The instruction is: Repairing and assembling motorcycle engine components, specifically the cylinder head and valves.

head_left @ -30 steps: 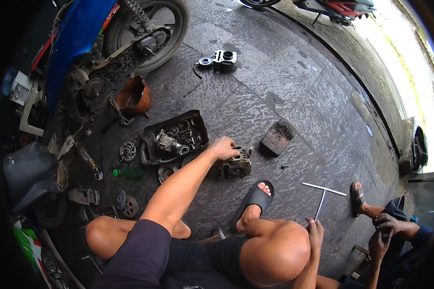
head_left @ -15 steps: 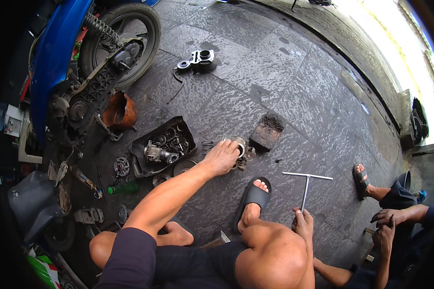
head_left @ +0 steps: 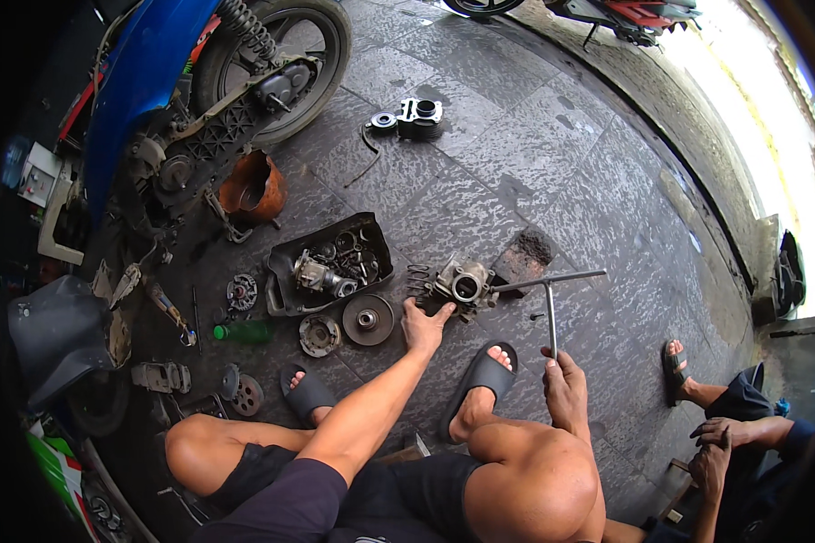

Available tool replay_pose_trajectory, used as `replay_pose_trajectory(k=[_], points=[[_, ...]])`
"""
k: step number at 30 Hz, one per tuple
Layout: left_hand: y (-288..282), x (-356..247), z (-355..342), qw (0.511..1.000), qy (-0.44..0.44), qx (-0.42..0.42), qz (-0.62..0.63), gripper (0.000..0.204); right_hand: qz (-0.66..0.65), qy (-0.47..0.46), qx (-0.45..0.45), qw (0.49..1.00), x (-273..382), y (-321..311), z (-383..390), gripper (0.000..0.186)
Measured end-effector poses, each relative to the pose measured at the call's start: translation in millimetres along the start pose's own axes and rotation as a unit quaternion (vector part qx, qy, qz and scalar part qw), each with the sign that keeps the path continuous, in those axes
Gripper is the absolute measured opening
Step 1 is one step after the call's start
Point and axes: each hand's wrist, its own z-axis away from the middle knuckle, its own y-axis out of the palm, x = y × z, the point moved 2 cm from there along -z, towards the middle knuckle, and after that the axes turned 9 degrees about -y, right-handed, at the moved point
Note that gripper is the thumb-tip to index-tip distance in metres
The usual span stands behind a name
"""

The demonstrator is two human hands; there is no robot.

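left hand (head_left: 428, 324): thumb and fingers spread apart, at the near left edge of the metal engine part (head_left: 463, 282); thumb appears to touch it, some fingertips hard to make out. the part sits on the floor, ahead and slightly right of this hand, round bore facing up toward me. coil spring (head_left: 418, 274) just beyond my fingers.

right hand (head_left: 566, 387): closed round the lower shaft of the t-handle wrench (head_left: 551, 321). shaft's long axis points nearly straight away from me; crossbar runs left-right, its left end toward the part, overlapping the brick (head_left: 523, 256) in view. left hand is clearly the nearer to the part.
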Motion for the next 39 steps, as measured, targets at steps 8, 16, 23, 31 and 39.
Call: replay_pose_trajectory(k=[8, 16, 23, 31, 39], points=[[39.0, 14.3, 1.0, 0.933, -0.099, 0.161, 0.305, 0.058, 0.239, -0.113, 0.045, 0.963, 15.1, 32.3, -22.5, 0.032], [34.4, 12.3, 7.4, 0.892, -0.178, 0.24, 0.338, 0.064, 0.271, -0.163, 0.033, 0.948, 20.8, 46.8, -38.7, 0.031], [31.6, 8.3, 7.9, 0.884, -0.198, 0.245, 0.346, 0.076, 0.297, -0.117, 0.05, 0.947, 17.7, 58.7, -41.0, 0.034], [26.6, 3.8, 7.3, 0.875, -0.199, 0.262, 0.354, 0.095, 0.322, -0.126, 0.052, 0.937, 15.3, 55.5, -39.9, 0.032], [25.6, 3.8, 8.4, 0.881, -0.228, 0.256, 0.328, 0.081, 0.276, -0.119, 0.042, 0.953, 18.2, 56.9, -37.5, 0.032]])
